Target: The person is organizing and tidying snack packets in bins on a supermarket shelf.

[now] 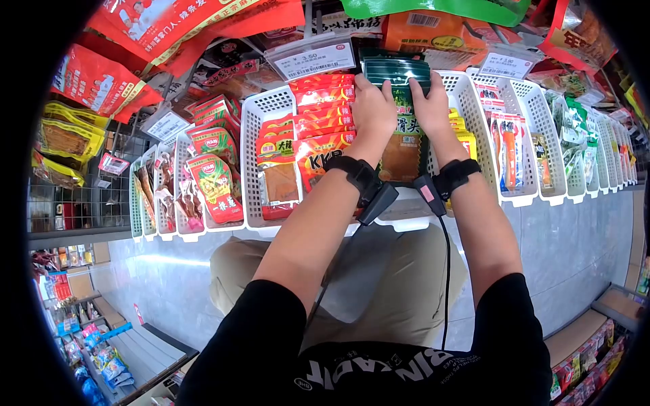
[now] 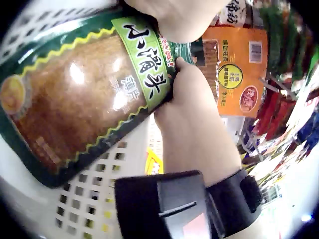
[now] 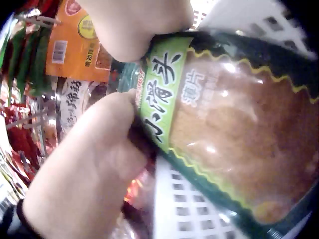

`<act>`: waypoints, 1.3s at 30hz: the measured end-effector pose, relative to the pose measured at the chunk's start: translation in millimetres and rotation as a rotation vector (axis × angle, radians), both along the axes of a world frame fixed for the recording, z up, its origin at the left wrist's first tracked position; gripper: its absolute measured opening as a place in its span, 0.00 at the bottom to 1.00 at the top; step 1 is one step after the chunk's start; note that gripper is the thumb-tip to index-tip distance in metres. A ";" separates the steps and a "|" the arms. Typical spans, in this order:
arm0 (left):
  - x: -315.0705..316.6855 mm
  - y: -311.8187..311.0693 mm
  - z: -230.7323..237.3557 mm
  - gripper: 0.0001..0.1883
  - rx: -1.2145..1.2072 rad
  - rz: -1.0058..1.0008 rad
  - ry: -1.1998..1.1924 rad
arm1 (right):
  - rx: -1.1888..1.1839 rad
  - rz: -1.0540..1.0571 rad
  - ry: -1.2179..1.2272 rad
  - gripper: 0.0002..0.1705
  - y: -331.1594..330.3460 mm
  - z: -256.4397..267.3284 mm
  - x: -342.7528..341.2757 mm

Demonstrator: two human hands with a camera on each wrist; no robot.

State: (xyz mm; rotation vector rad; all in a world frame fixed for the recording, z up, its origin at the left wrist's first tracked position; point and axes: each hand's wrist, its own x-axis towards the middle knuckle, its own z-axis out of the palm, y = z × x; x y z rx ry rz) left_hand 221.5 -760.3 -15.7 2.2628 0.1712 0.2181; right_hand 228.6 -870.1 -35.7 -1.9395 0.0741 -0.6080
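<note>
A dark green snack packet (image 1: 401,145) with a clear window over brown slices hangs upright between both hands, over a white basket. My left hand (image 1: 374,111) grips its upper left side, thumb in front. Opposite it, my right hand (image 1: 431,108) holds the upper right side. The wrist views show the packet front (image 2: 79,89) up close, with a light green label across its upper part. Some of the fingers are hidden behind the packet.
Red spicy-snack packets (image 1: 321,159) fill the basket on the left, with yellow packets (image 1: 468,142) at the right. White perforated baskets (image 1: 460,84) line the shelf. Price tags (image 1: 315,62) and hanging bags stand behind. A cable (image 1: 447,271) hangs from the right wrist.
</note>
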 end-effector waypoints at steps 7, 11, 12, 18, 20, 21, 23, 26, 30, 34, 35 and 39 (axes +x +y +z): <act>-8.2 -1.0 4.1 0.30 0.085 0.008 -0.150 | 0.086 0.071 -0.012 0.17 -2.0 -1.2 -6.3; -9.9 1.3 8.1 0.32 0.088 -0.016 -0.125 | -0.019 0.032 -0.006 0.17 -1.2 0.5 -6.9; -8.4 0.6 7.0 0.32 0.088 -0.018 -0.119 | -0.031 0.020 -0.004 0.16 -0.5 2.6 -7.7; -7.6 0.6 4.2 0.33 0.154 -0.029 -0.134 | -0.204 -0.049 0.086 0.24 7.8 1.8 -8.4; -7.9 2.3 -1.0 0.33 0.157 -0.053 -0.218 | -0.232 -0.028 -0.199 0.32 5.7 -7.9 -7.9; -10.1 2.8 -2.0 0.33 0.161 -0.082 -0.295 | -0.246 -0.018 -0.191 0.38 4.2 -8.3 -8.6; -13.5 1.8 -4.5 0.33 0.106 -0.146 -0.271 | -0.151 0.055 -0.134 0.38 -1.8 -9.0 -10.4; -19.8 -1.3 -7.9 0.33 0.286 -0.153 -0.335 | -0.043 0.159 -0.104 0.43 -7.4 -11.8 -9.2; -21.6 -1.8 -12.5 0.33 0.322 -0.177 -0.379 | 0.015 0.207 -0.003 0.49 -4.8 -10.1 -12.6; -27.0 1.8 -11.1 0.34 0.297 -0.207 -0.319 | -0.067 0.272 0.158 0.54 -9.4 -0.1 -14.4; -27.9 3.1 -10.7 0.34 0.303 -0.220 -0.294 | -0.128 0.291 0.184 0.54 -11.1 3.0 -13.9; -30.1 4.0 -14.0 0.34 0.472 -0.255 -0.301 | -0.509 0.138 0.035 0.55 -13.7 -12.0 -9.6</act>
